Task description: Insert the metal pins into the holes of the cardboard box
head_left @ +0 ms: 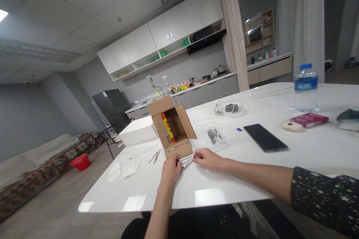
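Several thin metal rods lie on the white table between my two hands. My left hand rests at their left side, its fingers curled down by the rod ends; what they hold, if anything, is hidden. On the other side, my right hand is closed in a pinch at the rods' right ends, and I cannot make out what is in it. Just beyond my hands an open cardboard box lies on its side, small pieces scattered on its lower flap. More rods lie left of the box.
Right of the box is a clear plastic bag of small metal parts. Farther right are a phone, a maroon box and a water bottle. A white box and crumpled tissues are on the left.
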Motion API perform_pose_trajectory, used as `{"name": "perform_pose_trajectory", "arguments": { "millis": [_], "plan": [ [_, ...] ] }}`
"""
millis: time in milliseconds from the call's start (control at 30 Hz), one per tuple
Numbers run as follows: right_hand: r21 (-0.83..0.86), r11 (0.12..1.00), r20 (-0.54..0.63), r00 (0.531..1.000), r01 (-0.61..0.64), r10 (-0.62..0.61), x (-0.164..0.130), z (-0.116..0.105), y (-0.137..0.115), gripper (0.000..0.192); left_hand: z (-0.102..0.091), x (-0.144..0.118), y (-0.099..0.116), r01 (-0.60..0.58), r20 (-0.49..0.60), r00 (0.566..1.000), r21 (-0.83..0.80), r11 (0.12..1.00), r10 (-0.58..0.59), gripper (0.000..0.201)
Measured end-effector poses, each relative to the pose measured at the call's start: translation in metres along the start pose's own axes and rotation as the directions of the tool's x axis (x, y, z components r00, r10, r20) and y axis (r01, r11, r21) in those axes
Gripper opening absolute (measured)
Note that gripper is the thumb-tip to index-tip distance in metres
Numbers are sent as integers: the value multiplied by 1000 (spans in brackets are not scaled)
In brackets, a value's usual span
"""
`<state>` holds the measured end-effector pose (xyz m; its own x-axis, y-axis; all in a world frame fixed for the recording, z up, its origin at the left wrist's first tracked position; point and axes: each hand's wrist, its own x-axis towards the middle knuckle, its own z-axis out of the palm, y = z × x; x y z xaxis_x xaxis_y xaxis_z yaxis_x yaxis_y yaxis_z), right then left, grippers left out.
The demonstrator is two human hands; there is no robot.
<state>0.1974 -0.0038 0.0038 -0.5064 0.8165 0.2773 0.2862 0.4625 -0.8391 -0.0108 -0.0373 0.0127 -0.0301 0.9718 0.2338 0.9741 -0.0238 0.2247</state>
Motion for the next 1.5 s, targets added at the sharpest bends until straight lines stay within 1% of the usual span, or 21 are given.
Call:
{"name": "perform_pose_trajectory", "arguments": {
  "millis": [167,333,433,567,700,800,900,1100,1300,1500],
  "plan": [
    [-3,1000,9,1000,8,-8,1,1,1,15,0,-1,-2,3,10,1000,-45,999,-3,12],
    [-10,1000,-1,1000,20,-20,1,1,2,15,0,-2,-3,-29,-73,997,-144,989,19,11],
    [-13,1000,-2,1000,24,-24,2,1,4,16,-1,-3,-3,-24,-84,996,-159,987,10,11],
    [10,1000,12,1000,1,-1,2,2,5,16,-1,-3,-2,-9,-76,997,-150,989,-3,12],
    [11,1000,4,1000,3,-3,1,1,1,15,-2,-4,-1,-50,-70,997,-142,989,40,13],
    [9,1000,-2,1000,0,0,0,0,-2,15,-5,-4,2,-57,-34,998,-109,992,54,13],
    [0,1000,-5,1000,-6,6,-1,0,-2,14,-7,-5,6,-40,2,999,-66,997,40,12],
    [2,1000,4,1000,-1,1,1,1,3,15,-4,-4,5,-41,-36,998,13,999,41,11],
    [-7,1000,-8,1000,25,-25,1,2,1,14,-3,-4,4,-42,-6,999,6,999,42,15],
    [-13,1000,-2,1000,14,-14,1,2,3,15,0,-3,3,-35,10,999,41,999,35,17]
  ]
}}
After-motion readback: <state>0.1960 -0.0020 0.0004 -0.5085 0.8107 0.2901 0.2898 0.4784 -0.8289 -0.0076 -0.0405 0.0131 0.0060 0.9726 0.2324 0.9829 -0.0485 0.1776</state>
